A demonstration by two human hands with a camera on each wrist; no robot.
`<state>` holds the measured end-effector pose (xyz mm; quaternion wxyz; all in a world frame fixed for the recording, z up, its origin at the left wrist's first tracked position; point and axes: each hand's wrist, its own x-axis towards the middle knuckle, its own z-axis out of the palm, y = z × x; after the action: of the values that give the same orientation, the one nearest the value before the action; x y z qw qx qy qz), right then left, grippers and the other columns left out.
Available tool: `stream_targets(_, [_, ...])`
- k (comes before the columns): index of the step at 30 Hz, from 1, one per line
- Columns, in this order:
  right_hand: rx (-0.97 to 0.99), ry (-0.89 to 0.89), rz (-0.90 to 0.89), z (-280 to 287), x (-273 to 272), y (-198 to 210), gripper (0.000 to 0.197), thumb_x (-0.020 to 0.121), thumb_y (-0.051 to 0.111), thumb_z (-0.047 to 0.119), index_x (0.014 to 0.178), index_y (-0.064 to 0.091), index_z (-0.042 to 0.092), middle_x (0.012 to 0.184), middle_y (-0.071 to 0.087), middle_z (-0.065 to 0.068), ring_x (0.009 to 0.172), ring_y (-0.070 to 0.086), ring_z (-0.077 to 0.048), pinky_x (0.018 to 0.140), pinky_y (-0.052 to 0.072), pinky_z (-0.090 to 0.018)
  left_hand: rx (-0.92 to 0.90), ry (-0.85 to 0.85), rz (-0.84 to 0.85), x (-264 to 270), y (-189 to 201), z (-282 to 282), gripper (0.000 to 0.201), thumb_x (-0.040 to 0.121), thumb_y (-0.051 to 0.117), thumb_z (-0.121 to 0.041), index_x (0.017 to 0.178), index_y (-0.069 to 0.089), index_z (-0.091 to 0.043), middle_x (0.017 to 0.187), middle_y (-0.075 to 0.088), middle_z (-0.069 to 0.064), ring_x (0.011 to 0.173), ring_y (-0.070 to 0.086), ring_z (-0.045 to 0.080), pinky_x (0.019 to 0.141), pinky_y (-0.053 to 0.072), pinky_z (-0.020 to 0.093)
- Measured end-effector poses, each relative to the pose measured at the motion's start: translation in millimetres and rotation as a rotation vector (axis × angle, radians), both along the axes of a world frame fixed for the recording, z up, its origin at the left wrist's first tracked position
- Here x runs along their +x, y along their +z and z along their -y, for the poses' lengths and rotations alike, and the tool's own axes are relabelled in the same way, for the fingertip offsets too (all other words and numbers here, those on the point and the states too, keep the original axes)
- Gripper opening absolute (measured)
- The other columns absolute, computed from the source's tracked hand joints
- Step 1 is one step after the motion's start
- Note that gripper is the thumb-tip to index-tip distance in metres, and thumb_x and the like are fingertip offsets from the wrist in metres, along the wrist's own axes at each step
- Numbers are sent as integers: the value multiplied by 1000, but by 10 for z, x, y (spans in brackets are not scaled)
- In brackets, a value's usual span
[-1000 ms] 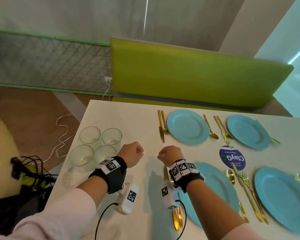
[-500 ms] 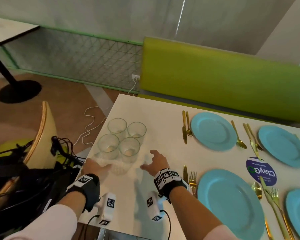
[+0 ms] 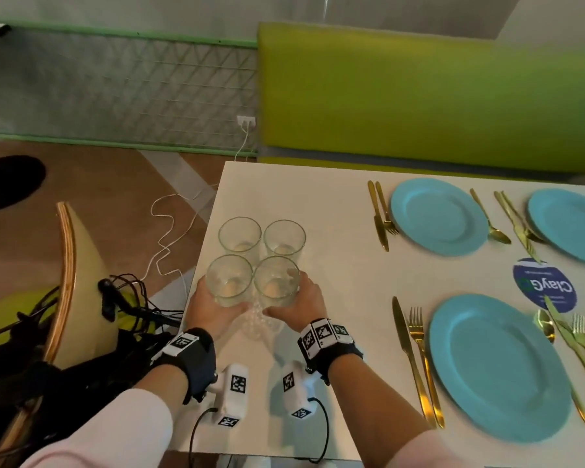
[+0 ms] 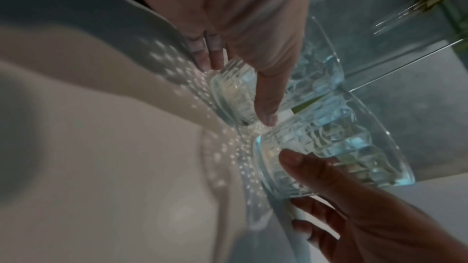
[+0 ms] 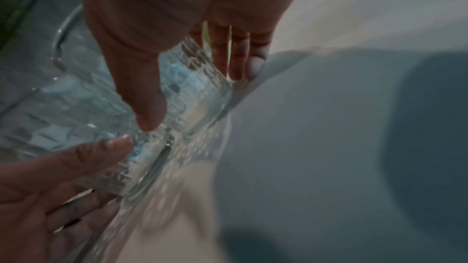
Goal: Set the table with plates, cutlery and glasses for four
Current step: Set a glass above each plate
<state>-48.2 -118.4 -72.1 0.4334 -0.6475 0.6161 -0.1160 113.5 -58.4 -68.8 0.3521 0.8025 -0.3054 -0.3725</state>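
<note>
Four clear patterned glasses stand in a tight square near the white table's left edge. My left hand grips the near left glass, thumb on its inner side. My right hand grips the near right glass, thumb in front and fingers behind. Both far glasses are untouched. I cannot tell whether the held glasses are off the table. Blue plates lie to the right with gold cutlery beside them.
A green bench back runs behind the table. A wooden chair draped with black cables stands close to the table's left edge. A round blue sticker lies between the plates. A white cable trails on the floor.
Both hands were fists over the table's middle, then opened and moved left towards the glasses. Now each grips one of the near glasses. The view has swung left.
</note>
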Motion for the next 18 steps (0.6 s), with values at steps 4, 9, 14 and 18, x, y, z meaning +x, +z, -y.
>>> stream_targets(4, [-17,-31,18,-6,23,-25,94,57,86,35,137,38,21,127,50,-9,119,48,-23,98,42,-29,-16,-48,16,49,-65,32,94,60,87,-19,138,37,-15,140,48,8,129,46,25,105,38,36])
stream_targets(9, [-53,-56,27,-39,35,-9,84,59,85,32,131,42,20,121,51,-7,113,51,-21,93,41,-24,-42,-35,6,57,-81,5,85,61,87,-16,134,42,-14,136,53,7,125,50,25,104,41,35])
stream_targets(14, [-53,-65,8,-88,-51,51,77,59,84,32,125,45,20,117,52,-4,111,50,-19,90,41,-22,-75,-66,16,21,-36,-48,82,60,87,-14,130,45,-11,130,56,9,120,54,26,98,42,32])
stream_targets(18, [-55,-87,-17,-96,-299,211,77,60,82,33,126,45,20,118,52,-4,111,50,-18,87,38,-20,-117,-120,36,-65,86,-53,79,56,89,-14,125,50,-14,123,59,7,116,55,26,93,44,31])
